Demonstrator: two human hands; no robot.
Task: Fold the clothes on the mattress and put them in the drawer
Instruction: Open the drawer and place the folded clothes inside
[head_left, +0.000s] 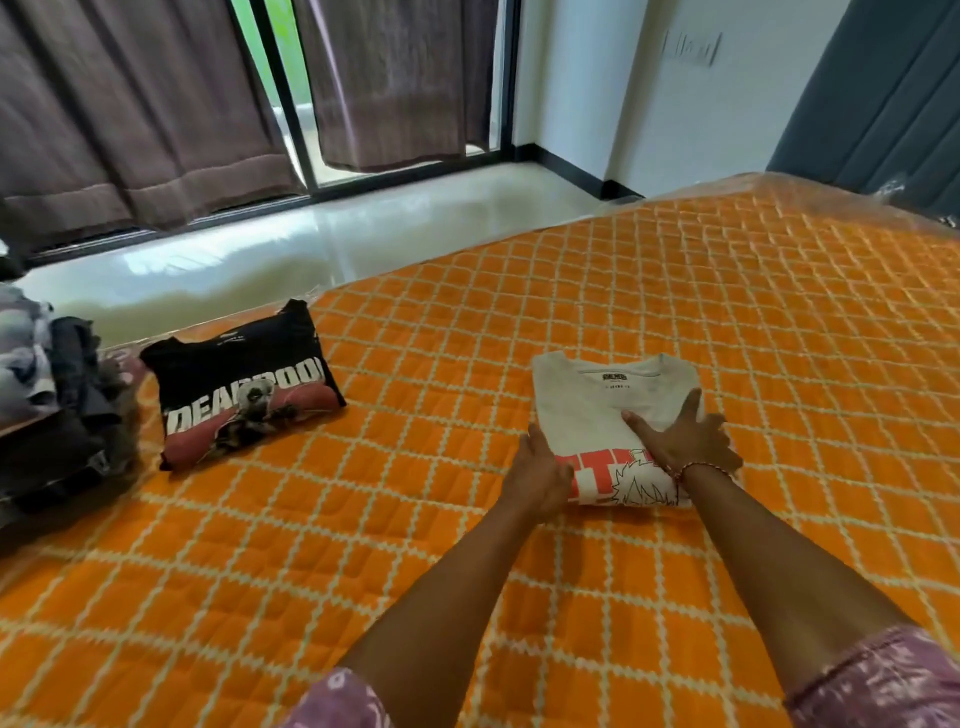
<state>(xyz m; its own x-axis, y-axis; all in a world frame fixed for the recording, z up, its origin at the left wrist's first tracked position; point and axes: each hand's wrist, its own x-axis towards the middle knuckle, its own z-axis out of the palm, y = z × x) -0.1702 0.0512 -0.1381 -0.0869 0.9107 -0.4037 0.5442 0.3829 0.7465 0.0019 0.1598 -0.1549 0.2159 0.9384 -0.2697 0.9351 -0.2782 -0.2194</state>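
Note:
A folded white T-shirt (597, 400) with a red and black print lies on the orange quilted mattress (467, 519). My right hand (685, 441) presses flat on top of it with fingers spread. My left hand (540, 473) grips the shirt's left edge, fingers curled at the fold. A folded black T-shirt (244, 389) with white lettering lies further left on the mattress. No drawer is in view.
A pile of dark and grey clothes (47, 395) sits at the far left edge of the mattress. Beyond the mattress are a glossy pale floor (311, 239), brown curtains (130, 104) over a glass door, and a white wall.

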